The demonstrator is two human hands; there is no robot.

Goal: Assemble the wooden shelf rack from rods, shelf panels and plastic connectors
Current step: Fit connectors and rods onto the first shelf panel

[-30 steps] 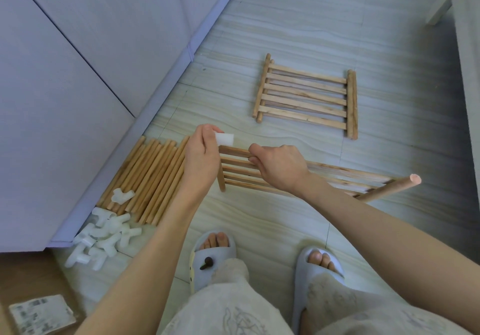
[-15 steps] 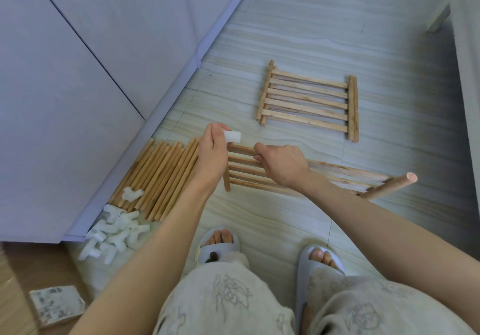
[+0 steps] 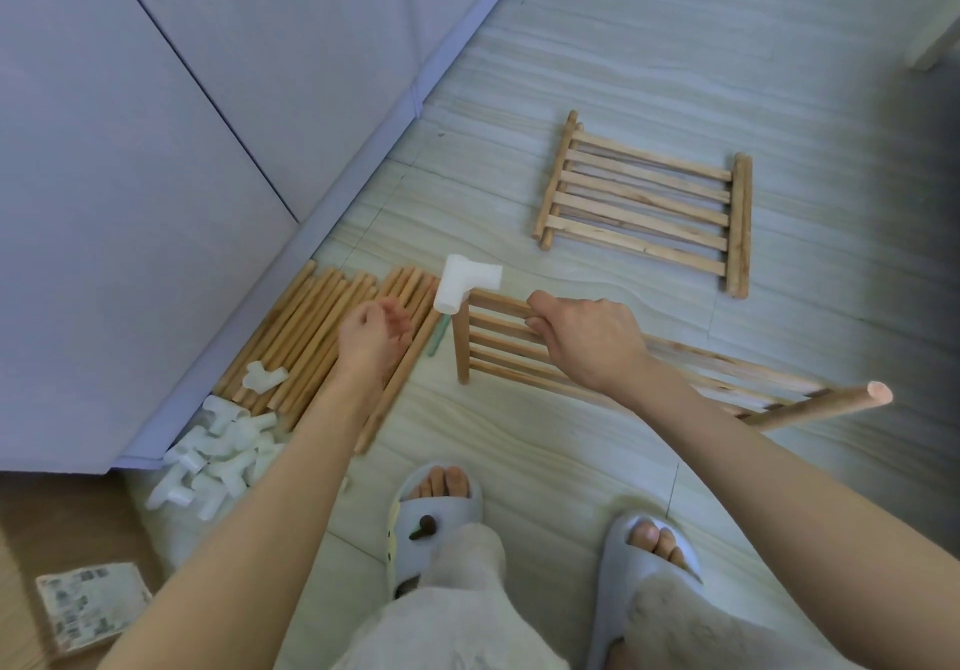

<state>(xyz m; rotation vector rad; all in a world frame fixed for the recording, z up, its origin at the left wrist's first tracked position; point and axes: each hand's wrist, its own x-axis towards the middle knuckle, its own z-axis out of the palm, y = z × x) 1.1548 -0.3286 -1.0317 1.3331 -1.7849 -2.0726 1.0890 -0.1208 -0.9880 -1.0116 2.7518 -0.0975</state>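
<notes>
A shelf panel (image 3: 519,342) is being gripped at its top slat by the right hand (image 3: 587,337), a white connector (image 3: 465,287) capping its corner rod. The left hand (image 3: 374,337) is being held loosely curled (nothing in it) over the rods (image 3: 311,337) on the floor (image 3: 675,72).

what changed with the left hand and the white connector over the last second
The left hand let go of the white connector and drew back toward the person, open. The connector now sits alone on the end rod of the shelf panel. The right hand keeps gripping a slat; the rod pile is unchanged.
</notes>
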